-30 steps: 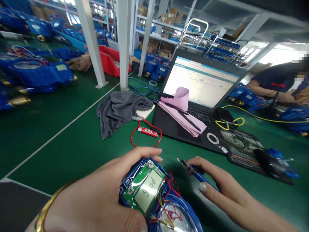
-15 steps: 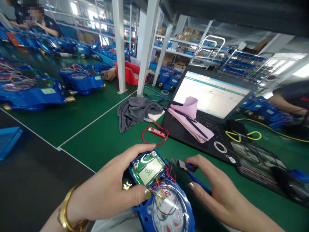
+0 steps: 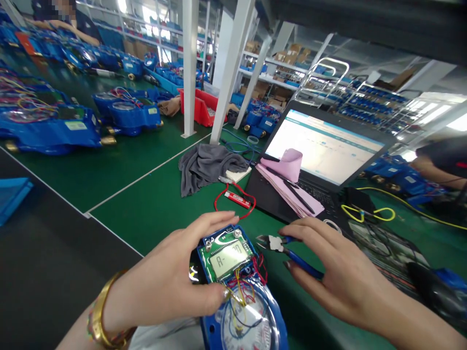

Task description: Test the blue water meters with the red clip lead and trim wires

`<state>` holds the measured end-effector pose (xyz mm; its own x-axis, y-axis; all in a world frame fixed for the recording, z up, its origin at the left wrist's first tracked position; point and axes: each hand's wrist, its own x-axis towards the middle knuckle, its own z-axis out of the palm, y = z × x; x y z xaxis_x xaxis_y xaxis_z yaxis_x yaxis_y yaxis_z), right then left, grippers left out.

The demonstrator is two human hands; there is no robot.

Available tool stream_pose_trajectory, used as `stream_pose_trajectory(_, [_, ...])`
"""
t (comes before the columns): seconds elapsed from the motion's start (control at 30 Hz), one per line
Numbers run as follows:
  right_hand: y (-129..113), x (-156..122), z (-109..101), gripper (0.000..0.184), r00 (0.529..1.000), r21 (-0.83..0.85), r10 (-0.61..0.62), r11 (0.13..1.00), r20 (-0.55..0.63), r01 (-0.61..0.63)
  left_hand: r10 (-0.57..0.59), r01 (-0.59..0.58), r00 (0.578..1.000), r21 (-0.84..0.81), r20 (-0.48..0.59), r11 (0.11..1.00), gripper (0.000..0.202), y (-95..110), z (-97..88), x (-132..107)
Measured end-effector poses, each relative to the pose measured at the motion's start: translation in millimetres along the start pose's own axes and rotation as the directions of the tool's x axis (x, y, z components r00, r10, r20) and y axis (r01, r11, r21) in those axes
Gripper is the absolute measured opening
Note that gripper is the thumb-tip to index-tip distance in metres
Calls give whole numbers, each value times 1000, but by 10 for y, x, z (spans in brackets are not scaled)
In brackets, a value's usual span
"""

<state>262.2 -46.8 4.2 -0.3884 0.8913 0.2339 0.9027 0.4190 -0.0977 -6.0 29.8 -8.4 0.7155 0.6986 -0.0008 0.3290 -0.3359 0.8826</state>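
Note:
My left hand (image 3: 182,274) is wrapped round the upper end of a blue water meter (image 3: 211,323), thumb across its front. The meter's green circuit board (image 3: 239,234) carries a small LCD (image 3: 226,260) with characters lit. Red, yellow and dark wires (image 3: 241,289) run loosely from the board over the clear round dial cover (image 3: 248,321). Just right of the meter, my right hand (image 3: 324,265) grips blue-handled cutting pliers (image 3: 304,264). Their jaws (image 3: 265,241) are parted and point at the meter's edge, apart from the wires as far as I can see.
A laptop (image 3: 324,146) with pink papers (image 3: 288,187) on it stands ahead. Beside it lie a grey cloth (image 3: 207,165) and a red USB stick (image 3: 237,199) on a cord. More blue meters (image 3: 127,114) fill the left. White posts (image 3: 189,68) rise behind. Co-workers (image 3: 69,24) sit at both sides.
The pliers have swung slightly and their jaws now show more open. The LCD reading has changed. The view has shifted a little; the left hand keeps its hold on the meter.

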Motion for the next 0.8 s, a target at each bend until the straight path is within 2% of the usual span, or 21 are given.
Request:
stream_pose_trajectory(0.17, [-12, 25, -4, 32, 999, 12, 36, 999, 15, -36, -33, 32, 998, 6, 50, 999, 81, 23, -20, 60])
stream_pose_trajectory(0.33, [-58, -16, -117, 38, 985, 90, 105, 989, 135, -117, -78, 82, 996, 104, -35, 991, 74, 47, 54, 68])
stream_pose_trajectory(0.5, [-13, 20, -229, 32, 964, 154, 127, 974, 232, -165, -82, 93, 994, 160, -79, 983, 70, 53, 95, 143])
stream_pose_trajectory(0.8, [2, 147, -219, 36, 973, 194, 108, 970, 202, -148, -73, 85, 994, 153, -81, 985, 75, 8, 112, 147])
